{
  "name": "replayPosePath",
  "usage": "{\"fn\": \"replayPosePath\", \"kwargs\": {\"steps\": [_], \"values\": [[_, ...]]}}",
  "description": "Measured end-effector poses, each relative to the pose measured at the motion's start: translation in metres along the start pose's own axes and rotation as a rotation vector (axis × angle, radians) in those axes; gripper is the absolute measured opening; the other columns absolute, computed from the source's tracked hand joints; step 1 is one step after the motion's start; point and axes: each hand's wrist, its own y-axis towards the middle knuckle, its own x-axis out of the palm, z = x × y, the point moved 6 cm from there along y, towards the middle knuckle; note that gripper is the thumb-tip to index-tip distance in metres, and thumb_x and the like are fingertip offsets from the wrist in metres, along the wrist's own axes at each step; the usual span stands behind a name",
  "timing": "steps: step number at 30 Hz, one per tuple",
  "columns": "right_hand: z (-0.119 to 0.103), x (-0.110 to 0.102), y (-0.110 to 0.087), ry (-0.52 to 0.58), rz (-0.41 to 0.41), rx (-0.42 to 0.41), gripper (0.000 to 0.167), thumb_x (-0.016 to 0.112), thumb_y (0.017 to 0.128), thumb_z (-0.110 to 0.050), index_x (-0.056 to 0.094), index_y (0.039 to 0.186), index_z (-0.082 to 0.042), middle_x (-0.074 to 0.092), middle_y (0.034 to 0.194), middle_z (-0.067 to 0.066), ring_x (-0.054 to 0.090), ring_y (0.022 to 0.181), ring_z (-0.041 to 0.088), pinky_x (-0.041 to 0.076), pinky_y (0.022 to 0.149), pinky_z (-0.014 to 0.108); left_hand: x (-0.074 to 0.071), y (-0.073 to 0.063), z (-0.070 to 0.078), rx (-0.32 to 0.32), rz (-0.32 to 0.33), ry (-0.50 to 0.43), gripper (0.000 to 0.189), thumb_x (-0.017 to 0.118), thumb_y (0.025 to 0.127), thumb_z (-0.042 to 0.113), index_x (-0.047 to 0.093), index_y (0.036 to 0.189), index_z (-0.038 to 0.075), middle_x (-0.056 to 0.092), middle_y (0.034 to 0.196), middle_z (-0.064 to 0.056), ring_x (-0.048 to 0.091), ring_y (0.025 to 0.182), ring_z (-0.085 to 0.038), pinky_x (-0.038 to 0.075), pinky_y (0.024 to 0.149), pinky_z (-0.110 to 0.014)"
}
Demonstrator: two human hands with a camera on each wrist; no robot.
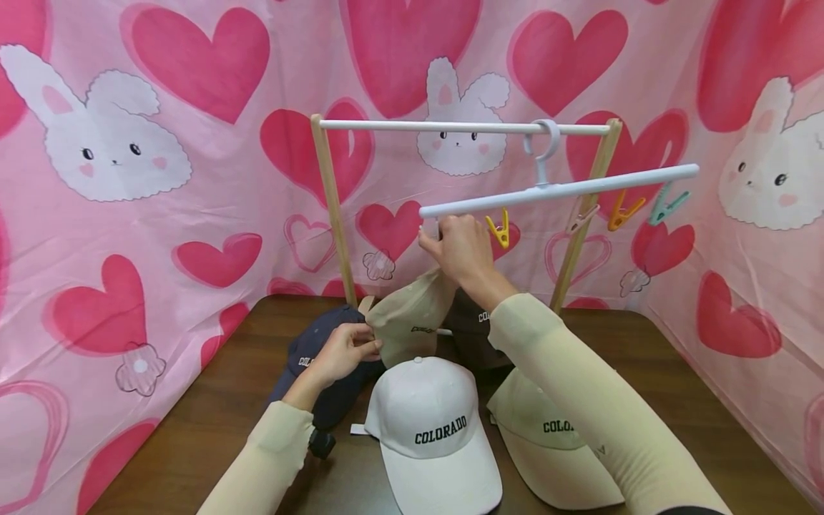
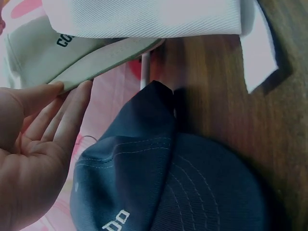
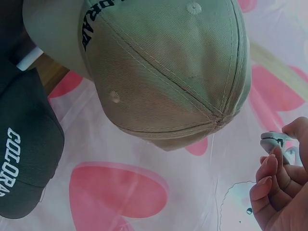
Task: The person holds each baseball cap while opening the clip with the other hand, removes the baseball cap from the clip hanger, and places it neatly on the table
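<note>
My left hand [image 1: 344, 350] pinches the edge of a khaki cap [image 1: 412, 322] between thumb and fingers. In the left wrist view, the thumb lies along that cap's rim. Higher up, my right hand [image 1: 465, 247] grips a small pale clip [image 3: 273, 139] below the left end of a white hanger [image 1: 560, 189]. The right wrist view shows the clip between thumb and fingers, apart from the khaki cap's crown [image 3: 168, 77]. A navy cap [image 2: 125, 159] sits beside the left hand, partly behind it.
The hanger hooks on a rack [image 1: 418, 126] with wooden legs, tilted up to the right. Yellow [image 1: 501, 229], pink [image 1: 582, 216], orange [image 1: 624, 211] and teal [image 1: 668, 205] clips hang from it. A white cap [image 1: 425, 415], a beige cap [image 1: 547, 436] and a black cap [image 3: 29, 149] are on the table [image 1: 212, 408].
</note>
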Motion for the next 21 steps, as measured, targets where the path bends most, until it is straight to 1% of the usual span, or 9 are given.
{"fn": "replayPosePath", "kwargs": {"steps": [5, 8, 11, 13, 15, 17, 21], "values": [[0.002, -0.002, -0.004, 0.015, -0.021, 0.042, 0.045, 0.067, 0.096, -0.030, 0.052, 0.061, -0.008, 0.044, 0.052, 0.006, 0.043, 0.049, 0.023, 0.037, 0.047, 0.034, 0.001, 0.000, 0.001, -0.015, 0.024, 0.008, 0.008, 0.063, 0.098, -0.002, 0.066, 0.100, -0.009, 0.065, 0.095, -0.019, 0.071, 0.093, -0.026, 0.061, 0.084, -0.039], [0.004, -0.003, -0.006, 0.009, -0.037, 0.062, 0.037, 0.064, 0.097, -0.028, 0.059, 0.067, -0.007, 0.052, 0.057, 0.007, 0.051, 0.056, 0.024, 0.044, 0.053, 0.036, 0.001, 0.000, 0.001, -0.026, 0.047, 0.024, 0.007, 0.062, 0.099, -0.003, 0.065, 0.102, -0.009, 0.066, 0.095, -0.019, 0.071, 0.092, -0.026, 0.061, 0.084, -0.039], [0.006, -0.004, -0.010, 0.000, -0.058, 0.066, 0.031, 0.061, 0.097, -0.027, 0.065, 0.074, -0.006, 0.061, 0.065, 0.008, 0.058, 0.066, 0.027, 0.051, 0.063, 0.041, 0.002, 0.001, 0.002, -0.032, 0.061, 0.026, 0.006, 0.061, 0.099, -0.003, 0.061, 0.098, -0.009, 0.065, 0.094, -0.019, 0.070, 0.090, -0.027, 0.061, 0.084, -0.040], [0.008, -0.004, -0.013, 0.000, -0.066, 0.062, 0.029, 0.060, 0.097, -0.027, 0.069, 0.079, -0.006, 0.065, 0.071, 0.009, 0.061, 0.072, 0.029, 0.054, 0.068, 0.044, 0.003, 0.000, 0.002, -0.030, 0.063, 0.028, 0.007, 0.060, 0.100, -0.004, 0.058, 0.096, -0.009, 0.065, 0.092, -0.020, 0.070, 0.089, -0.028, 0.061, 0.084, -0.041], [0.010, -0.005, -0.016, -0.001, -0.066, 0.053, 0.029, 0.059, 0.097, -0.027, 0.070, 0.081, -0.005, 0.067, 0.074, 0.010, 0.062, 0.074, 0.030, 0.055, 0.070, 0.046, 0.004, 0.001, 0.003, -0.032, 0.066, 0.029, 0.009, 0.060, 0.099, -0.004, 0.056, 0.093, -0.008, 0.064, 0.091, -0.020, 0.069, 0.088, -0.028, 0.061, 0.084, -0.042], [0.012, -0.007, -0.019, 0.012, -0.063, 0.042, 0.030, 0.059, 0.097, -0.028, 0.071, 0.082, -0.005, 0.067, 0.074, 0.010, 0.062, 0.073, 0.030, 0.054, 0.068, 0.046, 0.005, 0.002, 0.004, -0.032, 0.073, 0.038, 0.009, 0.060, 0.099, -0.005, 0.055, 0.092, -0.007, 0.064, 0.090, -0.019, 0.069, 0.088, -0.028, 0.061, 0.083, -0.042], [0.014, -0.011, -0.026, 0.042, -0.064, 0.023, 0.031, 0.059, 0.098, -0.027, 0.067, 0.077, -0.006, 0.059, 0.064, 0.006, 0.057, 0.065, 0.026, 0.049, 0.060, 0.040, 0.006, 0.005, 0.005, -0.032, 0.089, 0.045, 0.011, 0.059, 0.099, -0.006, 0.053, 0.090, -0.007, 0.064, 0.088, -0.019, 0.070, 0.088, -0.029, 0.061, 0.082, -0.043]]}}
